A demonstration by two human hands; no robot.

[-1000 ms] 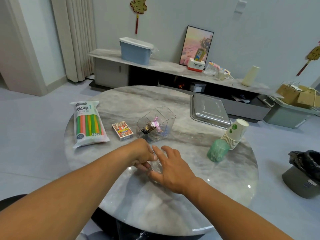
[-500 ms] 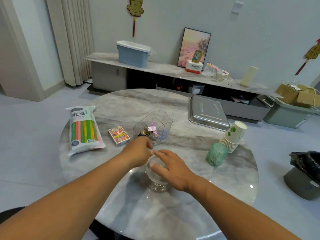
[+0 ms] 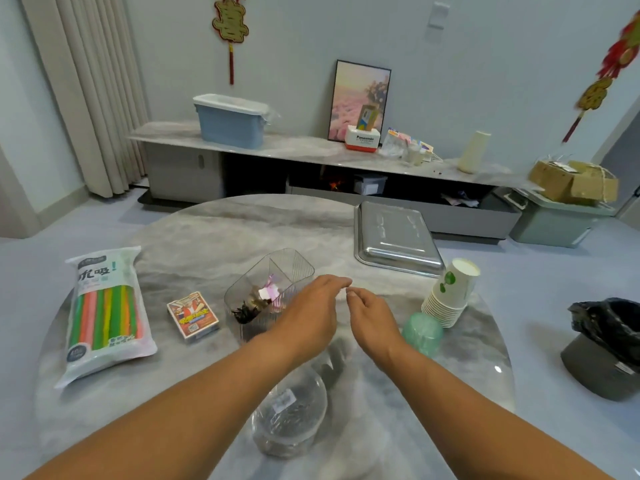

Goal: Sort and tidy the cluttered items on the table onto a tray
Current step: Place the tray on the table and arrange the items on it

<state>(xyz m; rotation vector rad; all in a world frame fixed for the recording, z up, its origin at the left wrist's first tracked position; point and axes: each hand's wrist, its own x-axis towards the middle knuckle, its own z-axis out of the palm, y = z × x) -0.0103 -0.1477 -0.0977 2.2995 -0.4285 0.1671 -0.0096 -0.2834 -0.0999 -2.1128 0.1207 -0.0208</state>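
A steel tray sits at the far right of the round marble table. My left hand and my right hand hover side by side above the table's middle, fingers relaxed, holding nothing. Below them, between my forearms, a clear glass bowl stands on the table. A clear plastic organizer with small clips stands just left of my left hand. A pack of playing cards and a bag of coloured straws lie further left. A stack of paper cups and a green cup are at the right.
A bin with a black liner stands on the floor to the right. Behind the table runs a low cabinet carrying a blue box, a picture and small items. A crate with cardboard boxes sits at the far right.
Both hands have let go of the clear glass bowl and lifted away from it toward the far side of the table. The bowl now stands alone between my forearms.
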